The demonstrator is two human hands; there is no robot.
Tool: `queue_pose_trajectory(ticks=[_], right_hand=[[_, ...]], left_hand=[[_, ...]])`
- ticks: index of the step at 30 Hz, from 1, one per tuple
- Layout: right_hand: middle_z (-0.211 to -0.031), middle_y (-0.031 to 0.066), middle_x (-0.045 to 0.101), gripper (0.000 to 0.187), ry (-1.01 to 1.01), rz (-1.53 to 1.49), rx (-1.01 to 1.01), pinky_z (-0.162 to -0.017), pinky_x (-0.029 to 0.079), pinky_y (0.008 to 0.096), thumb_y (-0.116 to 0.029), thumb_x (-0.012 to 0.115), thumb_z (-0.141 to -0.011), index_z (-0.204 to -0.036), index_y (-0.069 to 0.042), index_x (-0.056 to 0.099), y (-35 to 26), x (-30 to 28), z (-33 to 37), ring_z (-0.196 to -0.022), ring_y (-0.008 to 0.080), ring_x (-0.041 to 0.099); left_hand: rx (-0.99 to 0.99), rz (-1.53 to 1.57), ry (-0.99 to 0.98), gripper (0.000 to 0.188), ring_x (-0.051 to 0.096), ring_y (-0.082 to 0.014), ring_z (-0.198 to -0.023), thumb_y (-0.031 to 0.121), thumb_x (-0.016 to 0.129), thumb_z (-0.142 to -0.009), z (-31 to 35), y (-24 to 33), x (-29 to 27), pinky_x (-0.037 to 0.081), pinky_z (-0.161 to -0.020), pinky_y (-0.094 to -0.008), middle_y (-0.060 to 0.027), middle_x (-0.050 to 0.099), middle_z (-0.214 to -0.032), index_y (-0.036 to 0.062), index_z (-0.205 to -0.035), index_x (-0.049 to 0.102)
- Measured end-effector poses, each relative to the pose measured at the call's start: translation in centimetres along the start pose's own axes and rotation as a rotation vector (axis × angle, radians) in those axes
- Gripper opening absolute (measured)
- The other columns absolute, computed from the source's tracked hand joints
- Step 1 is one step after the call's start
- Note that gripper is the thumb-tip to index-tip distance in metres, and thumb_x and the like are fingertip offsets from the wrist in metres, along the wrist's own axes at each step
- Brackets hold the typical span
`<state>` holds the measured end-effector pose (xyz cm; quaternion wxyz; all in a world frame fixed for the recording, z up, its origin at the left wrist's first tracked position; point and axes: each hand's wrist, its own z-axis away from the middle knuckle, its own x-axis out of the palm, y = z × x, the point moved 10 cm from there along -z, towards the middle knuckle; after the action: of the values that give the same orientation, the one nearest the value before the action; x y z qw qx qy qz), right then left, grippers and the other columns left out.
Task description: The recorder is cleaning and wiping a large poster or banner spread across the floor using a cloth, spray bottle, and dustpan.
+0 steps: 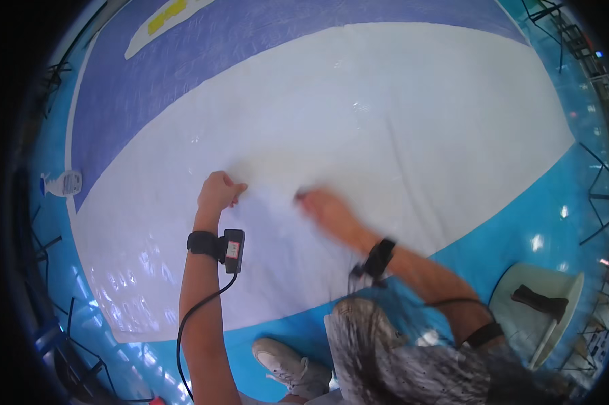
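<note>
A large white sheet (412, 128) with a blue-purple band (125, 111) across its far side spreads in front of me. Over its near half, my left hand (218, 192) is closed, thumb and fingers pinched together; whatever may be between them is too small to make out. To its right, my right hand (328, 212) is smeared by motion. Its fingers look closed around a small dark thing (299, 196) whose kind I cannot tell. Both hands are low over the white part, apart from each other.
A white spray bottle (63, 183) lies at the sheet's left edge. At the lower right, a pale round-rimmed container (520, 324) has a dark brown object (540, 300) on it. My shoe (284, 364) rests on the shiny blue floor (513, 233). Dark thin metal frames (598, 196) stand along the right.
</note>
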<state>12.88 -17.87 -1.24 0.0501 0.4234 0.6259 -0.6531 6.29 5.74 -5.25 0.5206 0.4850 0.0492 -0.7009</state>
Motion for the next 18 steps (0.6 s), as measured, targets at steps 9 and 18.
queue_pose_trajectory(ticks=[9,18], right_hand=[[-0.084,0.0116,0.059,0.009,0.257,0.125,0.200,-0.076,0.045,0.0388,-0.002,0.054,-0.081,-0.088,-0.004,0.057,9.4,-15.4,1.0,-0.084,0.0304,0.055],[-0.092,0.0080,0.059,0.007,-0.117,0.058,-0.056,-0.082,0.048,0.0346,-0.004,0.060,-0.080,-0.084,-0.009,0.062,-2.4,-1.1,-0.8,-0.091,0.0252,0.056]], left_hand=[[0.119,-0.010,0.373,0.025,0.062,-0.0248,-0.058,0.029,0.066,-0.077,1.9,3.0,-2.2,0.048,-0.058,-0.0368,-0.0050,0.061,-0.059,0.0081,-0.071,0.053],[0.251,-0.112,0.693,0.022,0.056,-0.0290,-0.055,0.017,0.058,-0.082,0.2,5.0,-4.3,0.042,-0.048,-0.0414,-0.0077,0.056,-0.061,0.0083,-0.064,0.048]])
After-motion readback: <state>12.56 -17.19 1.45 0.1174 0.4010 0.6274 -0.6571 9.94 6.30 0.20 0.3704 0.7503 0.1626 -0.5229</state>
